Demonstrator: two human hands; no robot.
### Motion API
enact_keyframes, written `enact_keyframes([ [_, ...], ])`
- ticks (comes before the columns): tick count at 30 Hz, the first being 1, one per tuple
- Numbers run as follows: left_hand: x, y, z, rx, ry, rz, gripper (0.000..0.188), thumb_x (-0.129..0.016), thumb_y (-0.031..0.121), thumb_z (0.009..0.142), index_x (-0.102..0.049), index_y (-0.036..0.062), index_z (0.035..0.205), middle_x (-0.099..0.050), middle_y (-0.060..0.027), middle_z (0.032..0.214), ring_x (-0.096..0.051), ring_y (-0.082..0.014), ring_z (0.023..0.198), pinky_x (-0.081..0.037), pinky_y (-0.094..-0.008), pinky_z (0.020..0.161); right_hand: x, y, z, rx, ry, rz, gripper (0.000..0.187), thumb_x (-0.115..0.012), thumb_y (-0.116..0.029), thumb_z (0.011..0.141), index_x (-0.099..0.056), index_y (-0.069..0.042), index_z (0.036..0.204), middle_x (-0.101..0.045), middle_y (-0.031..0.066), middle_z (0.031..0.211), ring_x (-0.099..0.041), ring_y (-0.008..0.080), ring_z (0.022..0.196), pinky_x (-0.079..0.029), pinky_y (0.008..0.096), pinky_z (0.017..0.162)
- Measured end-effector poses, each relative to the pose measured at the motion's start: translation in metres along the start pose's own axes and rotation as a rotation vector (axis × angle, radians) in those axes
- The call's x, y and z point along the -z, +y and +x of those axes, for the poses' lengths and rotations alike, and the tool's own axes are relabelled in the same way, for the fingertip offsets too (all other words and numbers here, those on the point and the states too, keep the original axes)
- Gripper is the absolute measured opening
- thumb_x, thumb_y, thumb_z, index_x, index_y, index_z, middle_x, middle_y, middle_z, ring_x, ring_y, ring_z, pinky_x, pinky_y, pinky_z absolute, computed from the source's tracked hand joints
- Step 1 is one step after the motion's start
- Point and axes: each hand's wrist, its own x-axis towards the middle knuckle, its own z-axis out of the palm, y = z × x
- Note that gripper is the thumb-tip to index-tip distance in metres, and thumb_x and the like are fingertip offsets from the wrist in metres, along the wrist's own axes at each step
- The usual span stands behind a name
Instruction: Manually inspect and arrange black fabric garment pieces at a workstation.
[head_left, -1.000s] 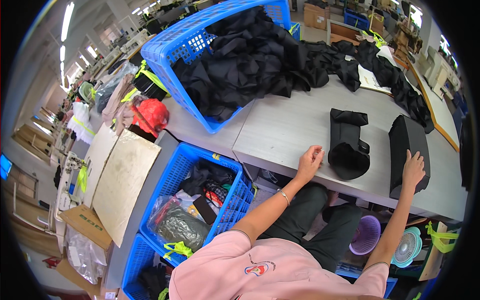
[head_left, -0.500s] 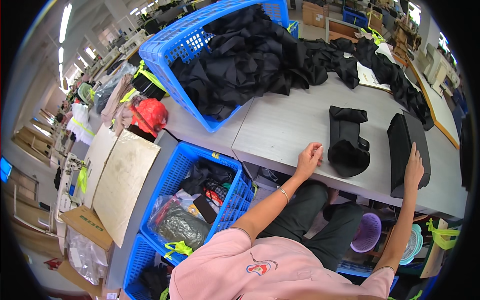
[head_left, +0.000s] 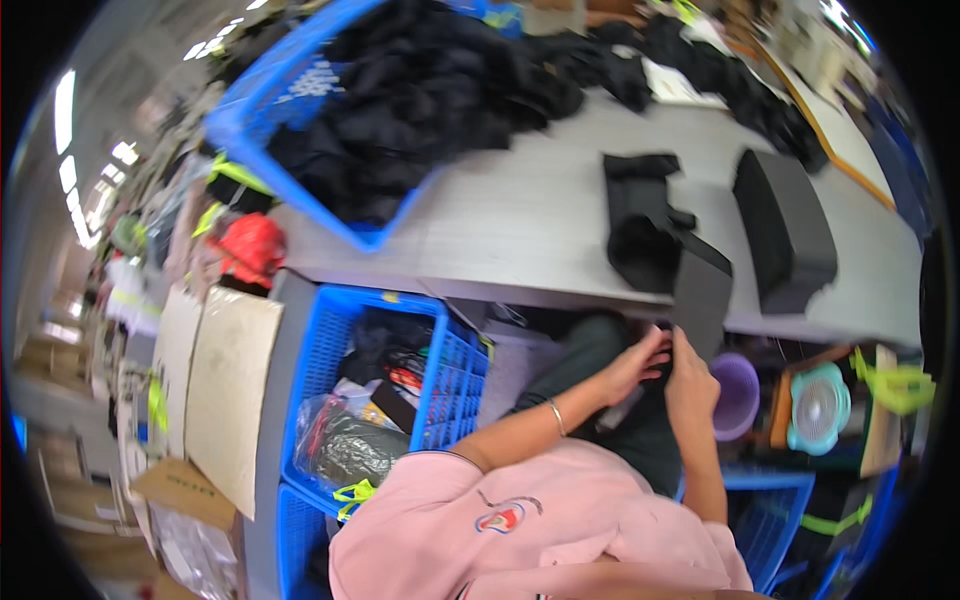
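Note:
My right hand [head_left: 692, 382] grips the lower end of a flat black strip [head_left: 703, 290], which reaches up over the table's front edge. Beside it, my left hand [head_left: 636, 366] has its fingers apart, close to the strip's lower end; blur hides whether they touch it. A black sewn fabric piece [head_left: 640, 245] lies on the grey table [head_left: 500, 240], partly covered by the strip's upper end. To its right stands a thick stack of black pieces [head_left: 785, 230], with neither hand on it.
A tipped blue basket [head_left: 290, 190] spills black fabric [head_left: 400, 110] over the back of the table. At lower left, another blue basket [head_left: 320, 390] holds bags and cloth. Under the table are a purple basket [head_left: 735, 397] and a turquoise fan [head_left: 820, 408].
My right hand has left the stack and come toward my lap with a black strip. My left hand has drawn back from the table to meet it. The view has shifted.

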Motion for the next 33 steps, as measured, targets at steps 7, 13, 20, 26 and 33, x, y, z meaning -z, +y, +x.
enact_keyframes([
  [7, -0.005, -0.02, -0.008, 0.228, -0.254, -0.4, 0.091, -0.043, 0.079, 0.084, -0.045, 0.0099, 0.143, -0.057, -0.0118, 0.132, -0.052, -0.03, 0.126, -0.045, -0.0452, 0.105, 0.021, -0.038, -0.038, -0.091, 0.128, 0.373, 0.045, -0.057, -0.005, 0.091, -0.054, -0.009, 0.136, -0.066, 0.0184, 0.083, -0.066, 0.0353, 0.074, -0.051, 0.0426, 0.063],
  [13, -0.035, 0.016, -0.01, 0.027, -0.48, -0.518, 0.081, -0.065, 0.056, 0.087, -0.04, 0.0041, 0.144, -0.054, -0.0155, 0.137, -0.052, -0.0396, 0.127, -0.046, -0.0508, 0.105, 0.048, -0.033, -0.065, -0.169, 0.065, 0.649, 0.039, -0.058, -0.005, 0.094, -0.057, -0.004, 0.133, -0.067, 0.0248, 0.093, -0.069, 0.0357, 0.08, -0.053, 0.0354, 0.068],
  [20, -0.012, 0.03, -0.025, 0.034, -0.094, -0.492, 0.039, -0.069, 0.011, 0.088, -0.056, 0.003, 0.124, -0.069, -0.012, 0.105, -0.069, -0.0325, 0.098, -0.058, -0.0449, 0.088, 0.041, -0.038, -0.062, -0.341, 0.009, 0.915, 0.038, -0.057, -0.005, 0.094, -0.055, -0.003, 0.132, -0.067, 0.022, 0.09, -0.068, 0.032, 0.07, -0.052, 0.0338, 0.065],
  [26, -0.012, 0.042, -0.027, -0.04, -0.001, -0.34, 0.027, -0.068, 0.013, 0.09, -0.061, 0.0033, 0.115, -0.069, -0.0109, 0.102, -0.069, -0.0303, 0.094, -0.058, -0.0456, 0.087, 0.04, -0.031, -0.05, -0.385, -0.086, 0.909, 0.035, -0.061, -0.008, 0.092, -0.058, -0.004, 0.127, -0.067, 0.0177, 0.093, -0.066, 0.0295, 0.072, -0.051, 0.0339, 0.066],
  [33, -0.028, 0.052, -0.026, -0.052, 0.061, -0.206, 0.021, -0.071, 0.012, 0.086, -0.066, -0.0003, 0.102, -0.07, -0.0123, 0.097, -0.069, -0.0233, 0.086, -0.057, -0.0364, 0.081, 0.021, -0.035, -0.031, -0.215, 0.148, 0.493, 0.056, -0.07, -0.022, 0.086, -0.05, -0.007, 0.136, -0.062, 0.0164, 0.115, -0.061, 0.0368, 0.101, -0.051, 0.0404, 0.083],
])
